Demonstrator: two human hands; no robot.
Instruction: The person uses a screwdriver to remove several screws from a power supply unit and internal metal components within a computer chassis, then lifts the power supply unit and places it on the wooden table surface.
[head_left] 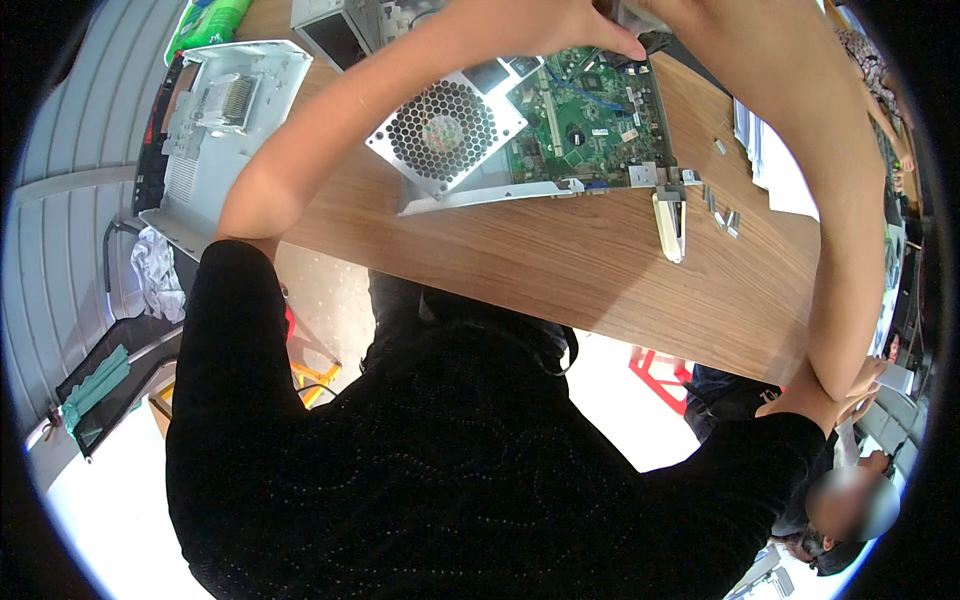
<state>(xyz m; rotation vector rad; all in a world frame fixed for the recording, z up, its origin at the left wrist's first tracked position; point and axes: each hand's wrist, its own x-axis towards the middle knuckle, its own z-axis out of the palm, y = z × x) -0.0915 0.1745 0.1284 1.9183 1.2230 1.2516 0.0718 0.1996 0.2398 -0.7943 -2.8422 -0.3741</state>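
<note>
An opened desktop computer case [490,192] lies on the table, with a green circuit board [590,120] and a silver power supply with a honeycomb fan grille [440,135]. My left hand [580,28] is over the board's far edge, its thumb stretched beside a small dark part [655,42]. Its other fingers are mostly hidden and seem closed on something I cannot make out. My right hand [675,8] reaches to the same spot, its fingers cut off by the upper edge. Blue cables [590,95] cross the board.
A white stapler [670,228] and several small metal pieces [722,215] lie right of the case. White papers [775,165] are farther right. A detached case panel [225,150] lies at left, near a green bag [210,25]. Another person [850,505] is at lower right.
</note>
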